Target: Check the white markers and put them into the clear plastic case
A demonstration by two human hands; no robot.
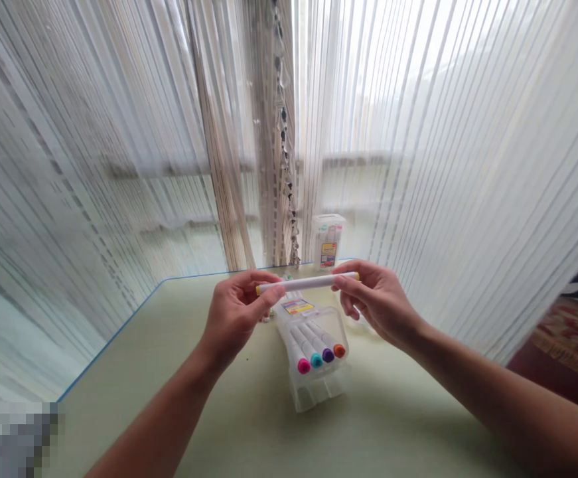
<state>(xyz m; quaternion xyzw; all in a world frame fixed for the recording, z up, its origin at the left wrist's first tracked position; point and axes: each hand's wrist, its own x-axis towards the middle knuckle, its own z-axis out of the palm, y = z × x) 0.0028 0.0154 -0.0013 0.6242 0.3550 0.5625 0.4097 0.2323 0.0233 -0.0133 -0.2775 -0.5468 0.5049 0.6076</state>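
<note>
I hold a white marker (306, 283) level above the table, one end in each hand. My left hand (236, 313) pinches its yellow-capped left end with fingers closed. My right hand (375, 297) pinches the right end, also closed. Below the marker lies a clear plastic case (318, 388) on its side, with several markers inside showing pink, teal, purple and orange caps (321, 357).
The pale green table (249, 425) has a blue edge at the left and back. A second clear marker box (328, 241) stands upright at the back by the striped sheer curtains (119, 166). A patterned cushion or rug (575, 338) lies at the right.
</note>
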